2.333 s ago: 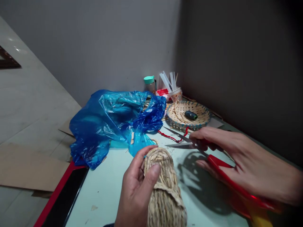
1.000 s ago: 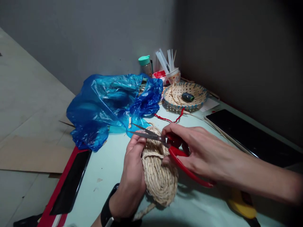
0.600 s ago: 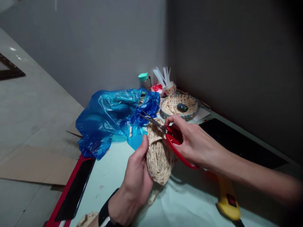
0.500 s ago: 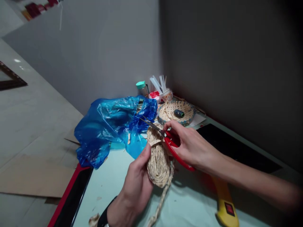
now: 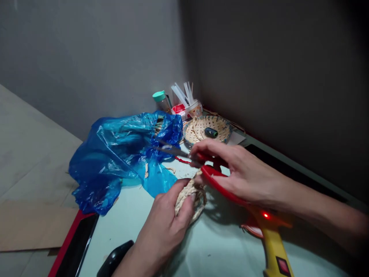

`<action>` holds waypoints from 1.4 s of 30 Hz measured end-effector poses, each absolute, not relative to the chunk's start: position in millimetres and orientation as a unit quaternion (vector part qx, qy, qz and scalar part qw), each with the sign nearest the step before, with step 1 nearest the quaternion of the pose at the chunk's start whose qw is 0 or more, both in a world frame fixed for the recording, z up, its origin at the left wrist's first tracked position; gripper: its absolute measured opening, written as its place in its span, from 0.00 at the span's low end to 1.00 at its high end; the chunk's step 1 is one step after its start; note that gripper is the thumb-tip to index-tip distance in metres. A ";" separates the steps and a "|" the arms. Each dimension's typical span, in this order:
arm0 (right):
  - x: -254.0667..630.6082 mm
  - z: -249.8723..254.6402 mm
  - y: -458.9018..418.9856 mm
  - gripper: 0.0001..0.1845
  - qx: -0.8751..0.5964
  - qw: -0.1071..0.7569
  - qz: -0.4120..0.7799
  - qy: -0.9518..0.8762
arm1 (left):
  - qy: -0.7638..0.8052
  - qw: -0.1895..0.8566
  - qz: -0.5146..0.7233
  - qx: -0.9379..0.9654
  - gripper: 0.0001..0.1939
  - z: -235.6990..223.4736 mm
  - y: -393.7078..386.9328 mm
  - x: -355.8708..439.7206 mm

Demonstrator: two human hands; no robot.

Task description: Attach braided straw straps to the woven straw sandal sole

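My left hand (image 5: 167, 227) is closed round a coiled piece of braided straw (image 5: 191, 194), holding it low over the pale table (image 5: 129, 227). My right hand (image 5: 239, 173) grips red-handled scissors (image 5: 207, 171). Their blades point left, just above the straw piece and toward the blue plastic bag (image 5: 121, 154). The two hands are close together, the right one slightly above and behind the left.
A round woven tray (image 5: 201, 125) holding a small dark object stands at the back, with a green-capped jar (image 5: 160, 100) and a cup of white sticks (image 5: 191, 104) behind it. A yellow glue gun (image 5: 272, 246) with a red light lies front right. Grey walls close the corner.
The straw piece has come down from upright to near the table, with my left hand now over it. The scissors have lifted off its top edge. The camera view has shifted.
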State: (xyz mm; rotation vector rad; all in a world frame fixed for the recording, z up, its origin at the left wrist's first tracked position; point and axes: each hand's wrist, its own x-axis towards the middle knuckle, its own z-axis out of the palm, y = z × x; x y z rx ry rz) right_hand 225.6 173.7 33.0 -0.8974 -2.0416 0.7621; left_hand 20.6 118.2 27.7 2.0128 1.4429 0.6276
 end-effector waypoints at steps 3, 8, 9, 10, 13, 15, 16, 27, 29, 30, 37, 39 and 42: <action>221.7 30.0 173.5 0.11 -0.347 0.314 0.339 -0.816 | 0.499 0.187 0.247 0.809 0.11 32.8 119.9 14.5; 213.1 23.9 167.2 0.12 -0.327 0.318 0.406 -0.792 | 0.433 0.080 0.390 0.808 0.07 34.5 121.4 6.8; 211.3 23.3 164.7 0.13 -0.322 0.322 0.425 -0.782 | 0.425 0.087 0.402 0.806 0.09 34.3 120.2 6.6; 209.5 23.0 162.1 0.14 -0.320 0.326 0.444 -0.771 | 0.424 0.103 0.409 0.802 0.10 34.3 118.5 6.6; 205.1 23.5 154.9 0.15 -0.325 0.329 0.494 -0.736 | 0.458 0.164 0.426 0.763 0.10 34.8 112.1 7.5; 203.4 24.2 151.4 0.14 -0.322 0.327 0.523 -0.718 | 0.483 0.205 0.436 0.731 0.09 35.1 109.0 7.5; 202.9 24.6 150.1 0.14 -0.313 0.329 0.537 -0.711 | 0.489 0.221 0.441 0.720 0.08 35.0 108.2 7.2; 204.0 24.2 144.9 0.09 -0.285 0.268 0.600 -0.698 | 0.571 0.205 0.513 0.608 0.12 25.3 113.8 3.4; 204.2 21.9 144.2 0.09 -0.307 0.256 0.569 -0.719 | 0.573 0.179 0.530 0.599 0.10 21.3 115.1 1.3; 204.2 20.6 143.7 0.09 -0.314 0.253 0.563 -0.722 | 0.577 0.178 0.534 0.591 0.09 19.6 115.5 0.2; 199.2 11.0 146.0 0.07 -0.365 0.293 0.510 -0.722 | 0.541 0.335 0.659 0.402 0.05 22.2 123.2 -5.4; 197.9 10.9 148.1 0.08 -0.381 0.312 0.486 -0.722 | 0.492 0.384 0.688 0.370 0.05 24.9 127.7 -9.9; 198.6 13.7 152.4 0.12 -0.402 0.334 0.487 -0.700 | 0.481 0.397 0.689 0.368 0.07 25.0 132.9 -21.1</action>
